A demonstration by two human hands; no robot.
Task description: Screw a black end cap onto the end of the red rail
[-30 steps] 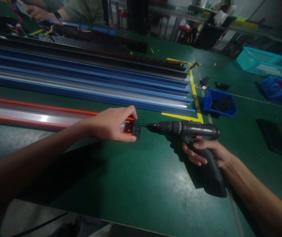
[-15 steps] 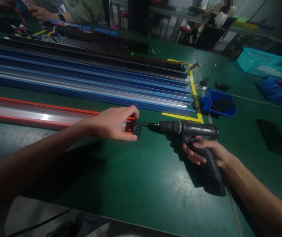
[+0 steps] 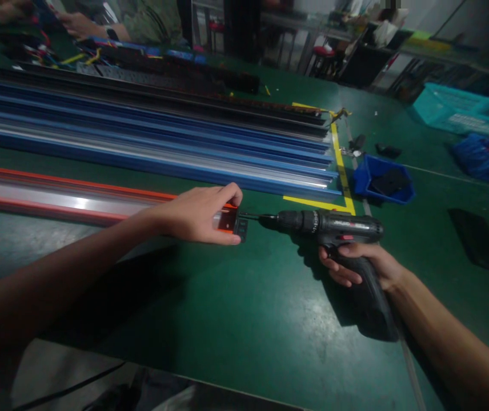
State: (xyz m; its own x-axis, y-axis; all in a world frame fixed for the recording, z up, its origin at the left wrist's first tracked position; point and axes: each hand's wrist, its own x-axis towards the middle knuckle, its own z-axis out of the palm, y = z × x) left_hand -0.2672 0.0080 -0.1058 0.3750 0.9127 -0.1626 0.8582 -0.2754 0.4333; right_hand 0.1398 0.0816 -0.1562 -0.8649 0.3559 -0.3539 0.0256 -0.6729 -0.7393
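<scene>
A long red rail [image 3: 81, 204] with a silvery middle lies across the left of the green table [image 3: 244, 319]. My left hand [image 3: 204, 216] grips its right end, thumb and fingers on either side of a black end cap [image 3: 242, 227]. Held in my right hand [image 3: 356, 265] is a black power drill [image 3: 343, 227], lying nearly level and pointing left. Its thin bit meets the outer face of the end cap, near the top. The exact contact spot is too small to make out.
Blue rails [image 3: 163, 154] lie behind the red one, inside yellow tape [image 3: 342, 165]. A blue bin [image 3: 384, 180], a teal basket [image 3: 463, 108] and a flat black piece [image 3: 480, 240] are on the right. Across the table are a person's hands [image 3: 84, 25].
The whole view has shifted slightly. Both hands, the drill and the rail keep nearly the same places relative to each other. Across the table, another hand shows more at the top left.
</scene>
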